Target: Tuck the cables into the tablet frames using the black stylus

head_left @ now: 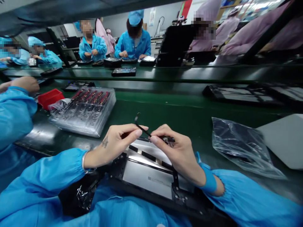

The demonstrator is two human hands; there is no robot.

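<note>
My left hand [118,142] and my right hand [175,148] meet above an open black device frame [151,179] with a silver inner panel that rests at the near edge of the bench. Both hands pinch a thin black flexible strip [139,124], which curls upward on the left. My left fingertips press together on its middle. My right fingers close on its right end, down near the frame's top edge. Both arms wear blue sleeves.
A clear plastic tray of small red and black parts [85,107] and a red bin [49,97] lie at left. A crumpled plastic bag [239,145] and a white sheet [284,138] lie at right. Beyond the green conveyor [165,104], several workers in blue sit facing me.
</note>
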